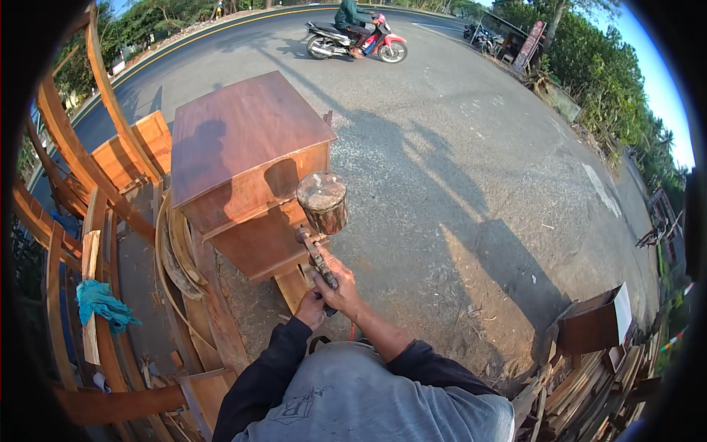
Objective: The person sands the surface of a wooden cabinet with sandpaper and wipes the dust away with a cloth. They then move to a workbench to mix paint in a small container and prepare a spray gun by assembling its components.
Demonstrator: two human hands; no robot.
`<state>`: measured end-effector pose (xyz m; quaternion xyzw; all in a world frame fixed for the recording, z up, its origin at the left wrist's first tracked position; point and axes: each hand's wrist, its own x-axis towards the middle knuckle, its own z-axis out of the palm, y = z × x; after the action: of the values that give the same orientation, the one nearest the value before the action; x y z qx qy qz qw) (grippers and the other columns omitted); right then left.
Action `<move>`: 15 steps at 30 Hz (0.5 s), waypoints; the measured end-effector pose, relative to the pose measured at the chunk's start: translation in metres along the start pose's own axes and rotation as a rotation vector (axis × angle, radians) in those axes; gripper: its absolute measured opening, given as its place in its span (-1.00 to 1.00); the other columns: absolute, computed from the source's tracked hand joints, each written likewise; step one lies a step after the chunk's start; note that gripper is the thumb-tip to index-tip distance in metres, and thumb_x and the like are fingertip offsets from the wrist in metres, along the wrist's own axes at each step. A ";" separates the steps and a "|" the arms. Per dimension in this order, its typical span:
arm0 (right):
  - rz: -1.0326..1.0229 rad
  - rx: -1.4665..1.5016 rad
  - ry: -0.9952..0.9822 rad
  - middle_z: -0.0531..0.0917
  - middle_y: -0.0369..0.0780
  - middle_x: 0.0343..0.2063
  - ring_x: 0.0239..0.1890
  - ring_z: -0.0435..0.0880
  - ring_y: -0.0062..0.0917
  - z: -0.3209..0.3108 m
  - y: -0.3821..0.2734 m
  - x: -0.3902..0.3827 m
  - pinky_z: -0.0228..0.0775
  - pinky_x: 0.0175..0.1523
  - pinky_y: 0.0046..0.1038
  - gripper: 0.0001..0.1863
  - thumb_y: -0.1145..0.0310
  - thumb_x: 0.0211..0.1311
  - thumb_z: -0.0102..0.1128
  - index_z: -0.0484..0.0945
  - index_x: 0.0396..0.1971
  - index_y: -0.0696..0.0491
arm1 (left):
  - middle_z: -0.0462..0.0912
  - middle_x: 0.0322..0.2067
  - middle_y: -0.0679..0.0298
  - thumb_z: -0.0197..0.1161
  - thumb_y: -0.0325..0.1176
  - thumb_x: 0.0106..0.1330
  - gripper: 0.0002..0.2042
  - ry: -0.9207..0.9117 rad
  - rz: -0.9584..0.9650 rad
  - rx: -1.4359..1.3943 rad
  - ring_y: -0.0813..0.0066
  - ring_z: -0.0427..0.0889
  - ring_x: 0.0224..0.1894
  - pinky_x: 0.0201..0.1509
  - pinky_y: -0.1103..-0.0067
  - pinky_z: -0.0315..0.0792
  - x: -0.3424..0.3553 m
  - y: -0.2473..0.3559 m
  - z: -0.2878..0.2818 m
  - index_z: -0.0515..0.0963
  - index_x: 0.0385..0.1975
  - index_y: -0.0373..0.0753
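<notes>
A paint spray gun (pixel 321 264) with a paint-stained round metal cup (pixel 324 202) is in front of me, at the centre of the head view. My right hand (pixel 339 286) is wrapped round its body. Close below, my left hand (pixel 310 309) has its fingers closed against the gun's lower rear part; exactly which part they grip is hidden. An orange hose (pixel 352 331) shows just under my right wrist. Beyond the cup stands a reddish-brown wooden cabinet (pixel 250 132), its front partly covered by the cup. The nozzle end is close to the cabinet's lower front.
Wooden frames (pixel 103 177) and curved planks crowd the left, with a teal cloth (pixel 105 303) on one board. Scrap wood (pixel 589 390) and a dark brown box-like piece (pixel 591 324) lie at lower right. A person rides a red motorcycle (pixel 361 40) on the road beyond.
</notes>
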<state>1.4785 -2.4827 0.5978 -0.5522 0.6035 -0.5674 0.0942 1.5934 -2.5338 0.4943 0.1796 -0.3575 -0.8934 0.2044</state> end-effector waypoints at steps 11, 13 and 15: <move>0.244 0.167 0.034 0.51 -0.02 0.23 0.26 0.49 -0.12 -0.030 -0.005 -0.007 0.32 0.33 -0.28 -0.39 0.41 0.21 0.22 0.38 0.30 0.10 | 0.70 -0.22 0.31 0.21 -0.48 0.40 -0.85 -0.078 0.081 0.544 0.61 0.62 -0.15 -0.01 0.60 0.48 0.019 0.004 0.003 0.65 -0.12 -0.33; 0.220 0.170 0.038 0.50 -0.04 0.23 0.28 0.47 -0.13 -0.038 -0.012 -0.004 0.31 0.34 -0.28 -0.40 0.40 0.20 0.24 0.40 0.28 0.10 | 0.70 -0.22 0.32 0.23 -0.49 0.38 -0.84 -0.071 0.101 0.566 0.61 0.61 -0.15 0.00 0.60 0.49 0.020 0.012 0.018 0.65 -0.12 -0.33; 0.197 0.144 0.039 0.50 -0.04 0.25 0.28 0.47 -0.13 -0.033 -0.008 -0.003 0.30 0.34 -0.27 -0.42 0.40 0.20 0.24 0.41 0.27 0.10 | 0.70 -0.22 0.33 0.24 -0.50 0.35 -0.84 -0.055 0.128 0.575 0.61 0.61 -0.15 0.00 0.60 0.49 0.021 0.014 0.017 0.64 -0.12 -0.34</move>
<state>1.4596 -2.4597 0.6136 -0.4707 0.6143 -0.6080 0.1771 1.5709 -2.5435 0.5124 0.1830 -0.6121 -0.7451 0.1914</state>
